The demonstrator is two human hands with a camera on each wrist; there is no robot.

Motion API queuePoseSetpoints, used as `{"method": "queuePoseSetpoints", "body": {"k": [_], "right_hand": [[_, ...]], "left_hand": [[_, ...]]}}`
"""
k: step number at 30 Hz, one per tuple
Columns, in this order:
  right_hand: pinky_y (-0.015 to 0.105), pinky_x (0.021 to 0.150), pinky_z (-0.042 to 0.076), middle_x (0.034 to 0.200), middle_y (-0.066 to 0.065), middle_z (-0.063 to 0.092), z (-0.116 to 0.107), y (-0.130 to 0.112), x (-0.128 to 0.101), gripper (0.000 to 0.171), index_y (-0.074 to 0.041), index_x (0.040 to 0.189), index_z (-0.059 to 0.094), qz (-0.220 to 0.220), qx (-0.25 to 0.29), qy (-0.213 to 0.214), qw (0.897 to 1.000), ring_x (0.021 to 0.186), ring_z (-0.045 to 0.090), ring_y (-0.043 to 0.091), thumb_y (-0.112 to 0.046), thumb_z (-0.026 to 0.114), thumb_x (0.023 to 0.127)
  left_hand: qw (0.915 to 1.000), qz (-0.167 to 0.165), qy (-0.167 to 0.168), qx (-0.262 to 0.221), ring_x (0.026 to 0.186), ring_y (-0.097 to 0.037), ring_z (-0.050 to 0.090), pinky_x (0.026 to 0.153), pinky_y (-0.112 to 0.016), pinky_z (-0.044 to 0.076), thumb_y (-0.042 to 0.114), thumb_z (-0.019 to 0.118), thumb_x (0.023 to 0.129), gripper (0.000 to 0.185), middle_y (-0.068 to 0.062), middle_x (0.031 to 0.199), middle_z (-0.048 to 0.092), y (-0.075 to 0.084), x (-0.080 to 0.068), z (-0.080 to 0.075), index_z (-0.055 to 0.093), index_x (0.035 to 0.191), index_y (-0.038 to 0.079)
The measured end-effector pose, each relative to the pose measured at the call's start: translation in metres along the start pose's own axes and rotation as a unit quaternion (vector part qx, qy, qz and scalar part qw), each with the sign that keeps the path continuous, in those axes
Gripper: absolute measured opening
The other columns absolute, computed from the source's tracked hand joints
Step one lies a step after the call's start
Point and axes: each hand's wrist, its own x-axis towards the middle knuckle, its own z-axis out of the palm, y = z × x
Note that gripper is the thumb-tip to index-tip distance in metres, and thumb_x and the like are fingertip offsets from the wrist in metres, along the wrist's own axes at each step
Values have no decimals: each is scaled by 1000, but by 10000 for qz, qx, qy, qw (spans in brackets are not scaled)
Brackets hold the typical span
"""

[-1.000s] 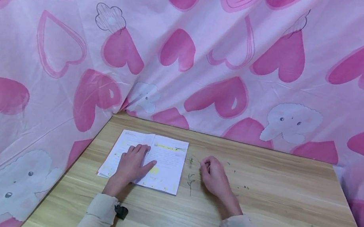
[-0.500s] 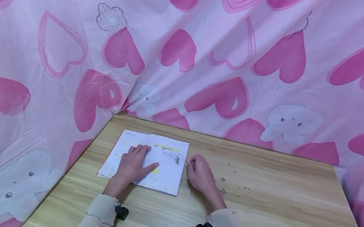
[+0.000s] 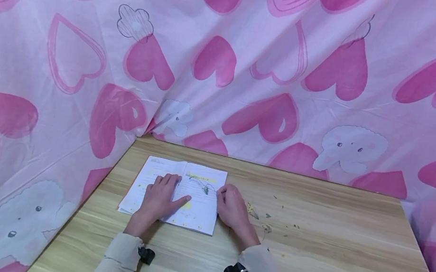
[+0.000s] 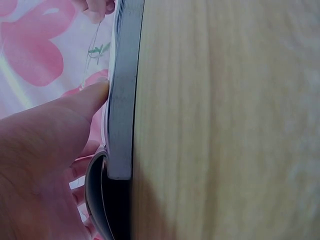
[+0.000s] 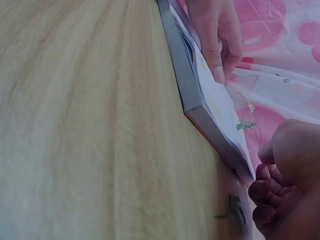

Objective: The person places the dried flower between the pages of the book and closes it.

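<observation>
A thick book (image 3: 195, 216) lies open on the wooden table, its pages white with yellow print. Across it rests my left hand (image 3: 159, 195), fingers spread on the left page and thumb reaching onto the right one. Thumb and fingertips of my right hand (image 3: 232, 206) pinch the thin stem of a plant sprig (image 3: 206, 190) at the book's right edge. The sprig's green leaves and slender tip extend leftward over the upper right page. In the right wrist view, the sprig (image 5: 246, 124) stands out above the page, with a small pale flower head near its top.
Right of my right hand lie a yellow-flowered sprig (image 3: 251, 210) and a dried plant bit (image 3: 266, 228). Several tiny leaf scraps (image 3: 296, 226) are scattered farther right on the table (image 3: 338, 243). A pink heart-patterned cloth (image 3: 264, 67) hangs along the back and left.
My right hand has moved left with the sprig, from beside the book to its right edge, bringing the leaves over the page. The yellow-flowered sprig is uncovered. My left hand stays put.
</observation>
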Motion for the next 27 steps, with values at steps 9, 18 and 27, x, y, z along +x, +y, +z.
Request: {"method": "queuePoseSetpoints", "body": {"k": [9,18,27], "right_hand": [[37,83,51,102,4,63,11,-9,4,11,-13,104,65,496,-176,-60,9986,95,60,20,-20,60,109],[34,75,48,95,2,63,9,-10,4,12,-12,103,73,668,-140,68,9976,87,59,17,-21,65,106],[39,88,56,108,4,67,-3,1,11,13,-13,115,76,5,-279,96,9996,100,63,20,-17,69,104]], "left_hand": [[10000,-44,22,-83,134,-34,51,110,-62,46,66,71,96,79,-11,153,57,2,-1,0,50,154,16],[9998,-20,87,-151,134,-35,50,109,-63,46,63,73,96,79,-11,153,57,4,-2,0,50,154,15],[9999,-69,0,-118,134,-34,49,110,-63,45,64,72,97,80,-11,154,55,2,-1,1,48,156,16]]}}
